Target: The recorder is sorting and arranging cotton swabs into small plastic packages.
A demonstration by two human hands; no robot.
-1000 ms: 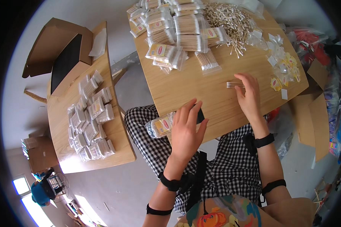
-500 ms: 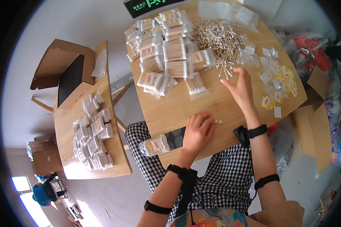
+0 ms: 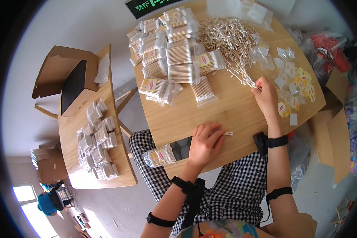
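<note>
Since the earlier frame the right hand point(image 3: 265, 95) has reached farther up the table to the loose heap of cotton swabs point(image 3: 230, 39), fingers pinched on a few at its near edge. Going left to right: a filled packet point(image 3: 160, 155) sits at the table's near edge, then the left hand point(image 3: 204, 142) lies flat, fingers pressing a small gathered bundle point(image 3: 225, 133) near that edge. The step looks like gathering swabs for one packet; next, the pinched swabs would need carrying back to the bundle.
</note>
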